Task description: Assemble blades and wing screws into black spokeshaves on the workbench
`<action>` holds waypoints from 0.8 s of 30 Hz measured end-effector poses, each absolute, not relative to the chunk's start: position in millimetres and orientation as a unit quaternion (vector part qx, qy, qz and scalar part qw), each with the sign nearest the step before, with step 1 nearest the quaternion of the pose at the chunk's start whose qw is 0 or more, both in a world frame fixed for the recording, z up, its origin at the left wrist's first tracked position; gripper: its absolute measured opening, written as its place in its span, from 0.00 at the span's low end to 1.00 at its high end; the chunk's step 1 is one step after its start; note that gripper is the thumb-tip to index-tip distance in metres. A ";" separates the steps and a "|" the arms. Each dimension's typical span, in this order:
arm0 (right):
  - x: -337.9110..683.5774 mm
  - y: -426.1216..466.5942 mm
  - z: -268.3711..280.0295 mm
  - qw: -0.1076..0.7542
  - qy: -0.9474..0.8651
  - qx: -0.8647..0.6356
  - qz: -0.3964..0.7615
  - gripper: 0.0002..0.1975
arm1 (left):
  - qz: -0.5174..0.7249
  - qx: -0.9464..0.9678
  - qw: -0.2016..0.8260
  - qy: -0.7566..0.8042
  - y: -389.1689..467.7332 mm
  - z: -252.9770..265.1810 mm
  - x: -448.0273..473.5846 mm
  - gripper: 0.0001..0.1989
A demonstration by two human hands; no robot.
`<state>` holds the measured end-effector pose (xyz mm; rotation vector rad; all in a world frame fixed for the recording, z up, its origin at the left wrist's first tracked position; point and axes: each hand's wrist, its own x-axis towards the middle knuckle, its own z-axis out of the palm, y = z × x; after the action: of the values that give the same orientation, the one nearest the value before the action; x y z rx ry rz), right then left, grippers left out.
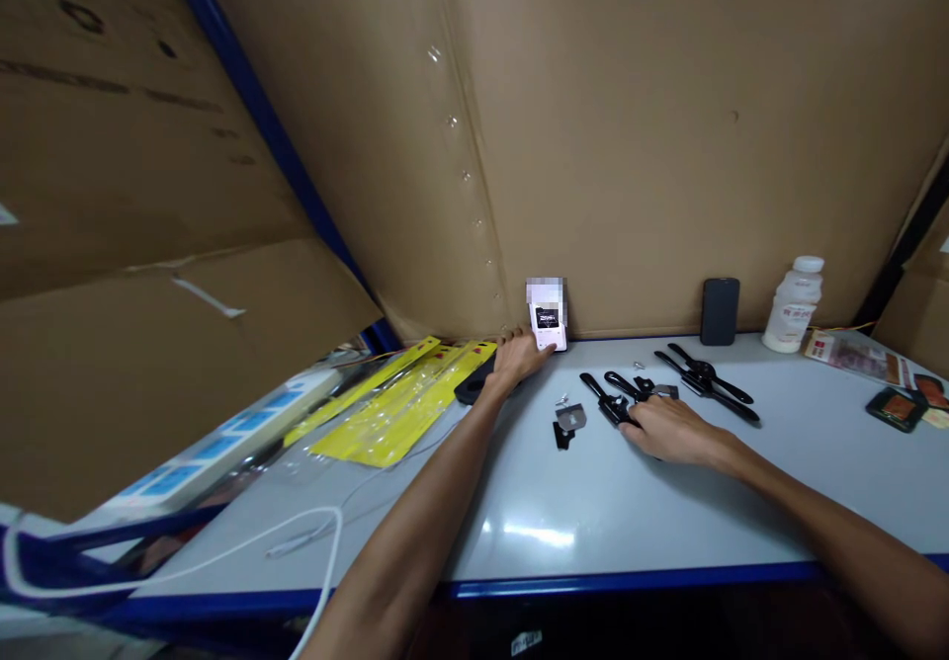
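Observation:
My left hand [519, 352] is at the lower left of a lit smartphone [550, 329] leaning on the cardboard, its thumb stretched to the bottom of the screen. Beside that hand lies a dark, flat object [473, 383], partly covered. My right hand [669, 430] is closed over a black spokeshave [609, 406] on the table, its far handle hidden by the fingers. Just behind sits another black spokeshave [621, 383], partly covered, near a grey blade [665, 391]. To their left are a loose blade [570, 418], a black cap piece [563, 437] and small screws [561, 400].
Two more spokeshaves [704, 383] lie at the right. Farther back stand a dark phone [720, 311] and a white bottle [793, 306]. Yellow packaging [392, 413], a power strip [222, 438] and a white cable [244, 541] occupy the left. Cardboard [630, 146] walls the table.

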<state>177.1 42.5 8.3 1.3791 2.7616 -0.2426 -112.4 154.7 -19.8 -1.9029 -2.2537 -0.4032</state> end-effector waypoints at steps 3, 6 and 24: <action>176.8 42.5 8.0 0.024 0.891 0.446 -0.078 0.23 | -0.132 -0.636 0.085 -0.755 154.7 -21.0 -111.9 0.32; 176.8 42.0 8.7 0.025 0.892 0.445 -0.078 0.24 | -0.131 -0.633 0.087 -0.758 156.0 -22.4 -112.0 0.32; 176.5 41.5 14.4 0.037 0.888 0.450 -0.084 0.24 | -0.131 -0.638 0.062 -0.756 156.2 -20.2 -114.1 0.33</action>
<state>176.5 41.5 14.4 1.3820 2.7255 -0.2591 -114.1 156.2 -20.2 -1.9293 -2.2867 -0.3957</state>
